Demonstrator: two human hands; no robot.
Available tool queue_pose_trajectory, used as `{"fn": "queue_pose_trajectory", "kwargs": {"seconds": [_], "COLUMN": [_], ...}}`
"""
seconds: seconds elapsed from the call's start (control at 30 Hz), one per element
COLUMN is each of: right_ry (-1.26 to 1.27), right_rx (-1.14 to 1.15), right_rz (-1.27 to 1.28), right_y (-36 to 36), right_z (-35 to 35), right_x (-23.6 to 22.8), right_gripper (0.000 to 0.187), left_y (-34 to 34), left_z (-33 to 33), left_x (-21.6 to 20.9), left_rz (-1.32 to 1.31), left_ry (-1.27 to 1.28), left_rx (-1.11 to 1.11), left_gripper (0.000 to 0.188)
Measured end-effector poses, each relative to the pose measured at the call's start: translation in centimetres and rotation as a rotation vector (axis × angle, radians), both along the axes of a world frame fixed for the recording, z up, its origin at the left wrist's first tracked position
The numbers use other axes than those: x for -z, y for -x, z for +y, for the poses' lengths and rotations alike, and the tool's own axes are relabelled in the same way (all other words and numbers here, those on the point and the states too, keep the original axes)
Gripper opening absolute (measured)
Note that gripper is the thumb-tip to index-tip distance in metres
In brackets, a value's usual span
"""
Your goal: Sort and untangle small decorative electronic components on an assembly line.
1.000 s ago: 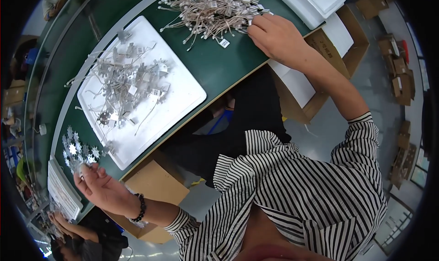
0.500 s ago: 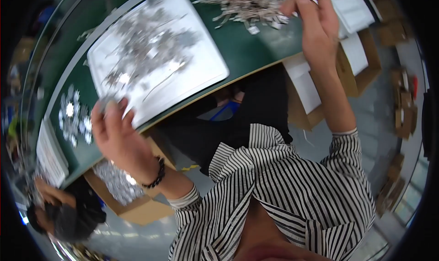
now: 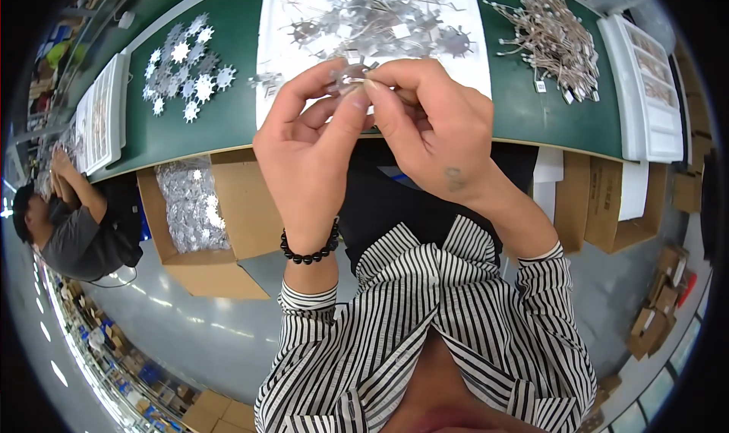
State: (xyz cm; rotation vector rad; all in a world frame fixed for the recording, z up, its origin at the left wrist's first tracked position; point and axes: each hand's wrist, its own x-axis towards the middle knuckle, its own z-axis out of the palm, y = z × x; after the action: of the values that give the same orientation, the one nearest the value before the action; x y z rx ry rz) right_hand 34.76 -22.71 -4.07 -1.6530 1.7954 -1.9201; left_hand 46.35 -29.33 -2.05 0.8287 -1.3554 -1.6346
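Over the near edge of the white tray, my left hand point(image 3: 304, 148) grips a silver toothed metal disc point(image 3: 351, 76) between thumb and fingers. My right hand point(image 3: 440, 122) meets it from the other side, thumb and forefinger pinched at the disc's edge on what looks like a thin pale wire lead; the fingers mostly hide it. Beyond both hands, the white foam tray point(image 3: 277, 31) bears a heap of silver discs with wires point(image 3: 380, 15). Loose toothed discs point(image 3: 182, 61) lie on the green table at left. A pile of wire leads point(image 3: 554, 38) lies at right.
White partitioned trays stand at the table's left point(image 3: 102, 118) and right point(image 3: 645, 91). Below the front edge are an open carton of silver discs point(image 3: 190, 205) and another carton point(image 3: 623, 228) with white sheets. A co-worker point(image 3: 83, 228) sits at far left.
My right hand has come left from the wire pile to meet my left hand, which has moved right from the tray's near-left corner. The view has turned, bringing the tray to the middle.
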Motion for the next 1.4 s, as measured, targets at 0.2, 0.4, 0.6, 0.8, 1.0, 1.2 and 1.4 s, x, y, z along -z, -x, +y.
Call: {"fn": "queue_pose_trajectory", "kwargs": {"seconds": [0.2,0.4,0.6,0.8,1.0,1.2,1.4], "right_ry": [-0.001,-0.035,-0.371,-0.475,-0.477,-0.501,-0.488], "right_rx": [0.097,0.074,-0.085,-0.163,-0.096,0.103,0.136], "right_rz": [0.229,0.384,-0.135,-0.389,0.055,0.432,0.53], "right_y": [0.2,-0.1,0.4,0.6,4.1,6.0,6.8], "right_z": [-0.8,-1.5,0.7,1.4,1.9,2.0,2.5], "right_x": [0.3,-1.0,-1.4,-2.3,-2.0,-1.3,0.7], "right_gripper": [0.017,0.017,0.015,0.034,0.024,0.031,0.035], "left_y": [0.1,-1.1,-2.5,-1.7,0.0,1.5,-5.5], "left_z": [-0.4,-1.2,-2.8,-2.8,-2.9,-4.5,-13.4], "left_x": [0.4,-0.3,-0.6,-1.6,-1.4,0.9,4.6], "left_rz": [-0.027,-0.248,0.043,-0.024,-0.041,-0.184,-0.97], "left_ry": [0.081,0.306,-0.095,0.046,0.098,0.57,1.018], "left_rx": [-0.03,-0.04,0.291,0.27,0.046,-0.094,-0.642], "left_gripper": [0.032,0.034,0.019,0.013,0.013,0.017,0.051]}}
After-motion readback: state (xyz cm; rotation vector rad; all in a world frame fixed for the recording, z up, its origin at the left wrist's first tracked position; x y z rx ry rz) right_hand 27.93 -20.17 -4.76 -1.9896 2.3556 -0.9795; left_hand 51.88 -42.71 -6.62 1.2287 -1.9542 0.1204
